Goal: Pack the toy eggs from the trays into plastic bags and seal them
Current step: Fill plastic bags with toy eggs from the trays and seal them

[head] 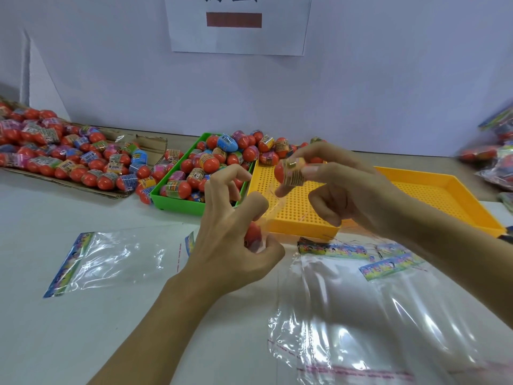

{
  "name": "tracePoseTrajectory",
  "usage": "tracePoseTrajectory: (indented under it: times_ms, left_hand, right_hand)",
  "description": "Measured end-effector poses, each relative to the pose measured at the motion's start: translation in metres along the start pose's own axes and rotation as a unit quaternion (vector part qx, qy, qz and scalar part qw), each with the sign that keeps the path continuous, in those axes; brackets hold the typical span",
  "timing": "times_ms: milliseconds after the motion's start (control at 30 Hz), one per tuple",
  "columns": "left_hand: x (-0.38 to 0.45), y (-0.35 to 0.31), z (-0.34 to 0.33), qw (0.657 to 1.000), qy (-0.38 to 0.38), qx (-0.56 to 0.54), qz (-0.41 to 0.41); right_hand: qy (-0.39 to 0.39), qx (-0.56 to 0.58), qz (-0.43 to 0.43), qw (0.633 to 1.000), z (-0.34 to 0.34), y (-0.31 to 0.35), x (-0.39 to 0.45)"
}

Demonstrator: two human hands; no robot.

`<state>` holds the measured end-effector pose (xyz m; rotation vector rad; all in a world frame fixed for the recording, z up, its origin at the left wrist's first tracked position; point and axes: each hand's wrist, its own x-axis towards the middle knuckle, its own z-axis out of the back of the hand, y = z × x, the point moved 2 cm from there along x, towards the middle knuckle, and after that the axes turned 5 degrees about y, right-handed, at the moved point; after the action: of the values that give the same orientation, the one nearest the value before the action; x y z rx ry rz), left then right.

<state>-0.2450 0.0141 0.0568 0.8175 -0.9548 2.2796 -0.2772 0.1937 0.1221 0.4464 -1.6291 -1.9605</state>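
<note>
Fingers of my right hand (330, 187) are pinching a red toy egg (290, 172) by its yellow label, whose print is too blurred for me to read, just above the near-left corner of the yellow tray (433, 195). My left hand (236, 234) is curling around a clear plastic bag (268, 201) with another red egg (253, 236) inside it, while more eggs, one showing "6+", are piling in the green tray (177, 204). I am seeing bare white table (83, 329) stretching toward the near-left edge, a flat bag (91, 262) lying there and a stack of bags (388, 315) lying near right.
</note>
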Motion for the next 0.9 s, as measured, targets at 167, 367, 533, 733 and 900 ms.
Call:
tracePoseTrajectory:
  times_ms: [167, 367, 533, 733, 900]
  left_hand:
    - [0.001, -0.003, 0.002, 1.000, -0.001, -0.013, -0.022]
    - [0.000, -0.001, 0.001, 1.000, -0.010, -0.024, -0.011]
    - [0.000, -0.002, 0.000, 1.000, -0.004, -0.026, -0.017]
    - [-0.001, -0.002, -0.001, 0.999, -0.012, -0.030, -0.019]
    - [-0.001, -0.005, -0.004, 0.999, 0.007, -0.031, -0.037]
  right_hand:
    - [0.067, -0.007, 0.011, 0.998, -0.006, -0.001, -0.002]
    - [0.040, -0.178, -0.014, 0.983, -0.006, -0.002, -0.007]
    - [0.019, -0.254, -0.006, 0.967, -0.008, -0.006, -0.009]
    - [0.032, -0.262, -0.022, 0.964, -0.001, 0.006, -0.007]
    - [0.036, -0.312, -0.031, 0.949, -0.003, 0.011, -0.004]
